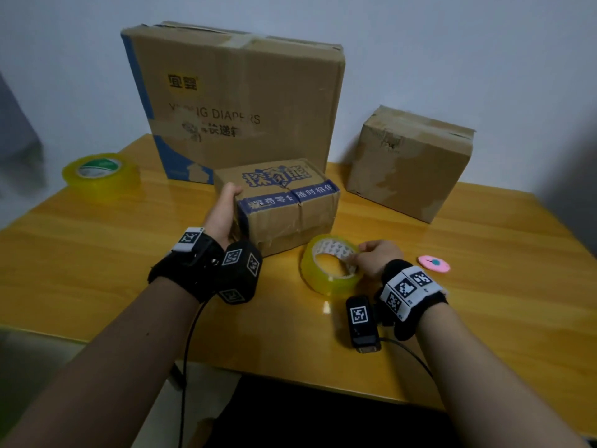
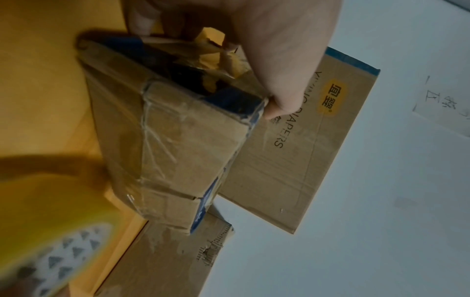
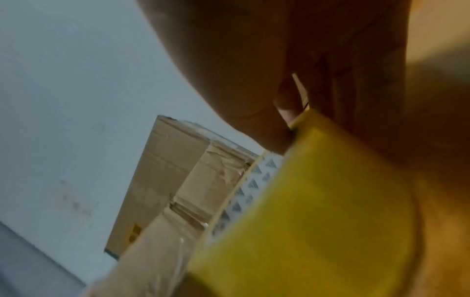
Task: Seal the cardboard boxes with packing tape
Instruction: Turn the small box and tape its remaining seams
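On the near middle of the glossy orange-yellow wooden table [image 1: 97,260] sat the small brown cardboard box with blue printed bands [image 1: 281,202], lying flat with its flaps closed and old clear tape wrinkled over its near side. The person's left hand [image 1: 223,211] gripped its left end, thumb over the top edge and fingers curled round the side, apparently to keep it from sliding once tape was pulled across. Just right of and nearer than that box lay the yellowish roll of clear packing tape with a white patterned core [image 1: 331,265], tipped slightly up. The right hand [image 1: 376,258] pinched at the roll's rim, thumb and fingertips tight on what looked like the loose end of the tape; I judged it was picking the end free before drawing out a strip.

Behind the small box the large brown diaper carton with a blue edge [image 1: 235,101] stood upright against the pale wall, seemingly parked out of the way. To the right, well apart, the medium scuffed brown cardboard box [image 1: 410,163] waited on the table. At the far left lay a second yellowish tape roll with a green-and-white core [image 1: 100,171], spare and out of reach. Near the right wrist lay a small pink disc with a teal spot [image 1: 434,263]; I could not tell its purpose.
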